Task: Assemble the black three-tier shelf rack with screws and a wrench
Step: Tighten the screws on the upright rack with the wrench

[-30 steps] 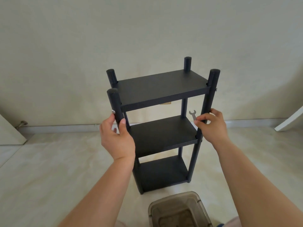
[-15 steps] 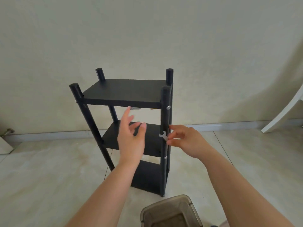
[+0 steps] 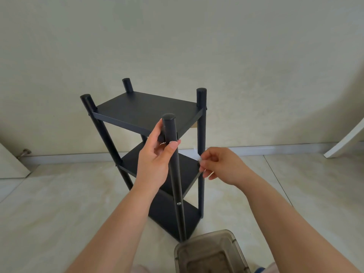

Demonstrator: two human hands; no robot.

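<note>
The black three-tier rack (image 3: 145, 113) stands upright on the tiled floor, one corner post turned toward me. My left hand (image 3: 155, 160) grips that near post (image 3: 173, 174) just below the top shelf, thumb across its front. My right hand (image 3: 220, 166) pinches a small silver wrench (image 3: 197, 154), blurred, beside the right post (image 3: 201, 134) at the height of the middle shelf. A screw head (image 3: 178, 203) shows low on the near post.
A translucent grey plastic box (image 3: 210, 253) sits on the floor just in front of the rack's base. A white slanted board (image 3: 344, 142) leans at the right, a pale panel (image 3: 9, 164) at the left. The wall and skirting run close behind.
The rack has been turned so a corner post faces me. My left hand went from open in front of the shelves to gripping that post. My right hand still holds the wrench.
</note>
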